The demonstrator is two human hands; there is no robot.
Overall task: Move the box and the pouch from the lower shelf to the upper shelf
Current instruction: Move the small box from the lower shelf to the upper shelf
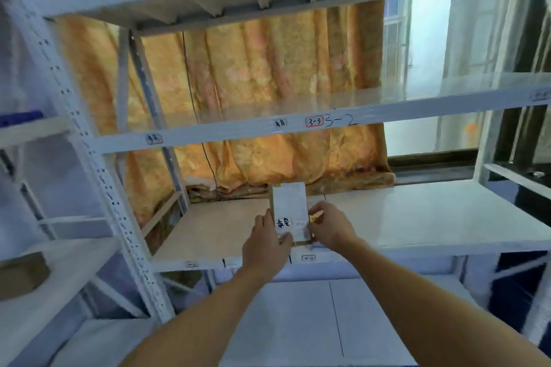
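A tall white box point(289, 205) with black characters on a label stands near the front edge of the lower shelf point(417, 217). My left hand point(264, 243) grips its left side and my right hand point(329, 225) grips its right side. A small yellow-orange thing point(316, 217), perhaps the pouch, shows between my right fingers and the box; I cannot tell what it is. The upper shelf point(387, 104), labelled 3-3, is above and carries nothing in view.
White metal shelving uprights point(98, 164) stand at left, with a second rack point(44, 271) holding a brown object. An orange curtain point(268, 83) hangs behind, with a bright window point(432, 68) at right. A black cable point(205, 152) runs down the back.
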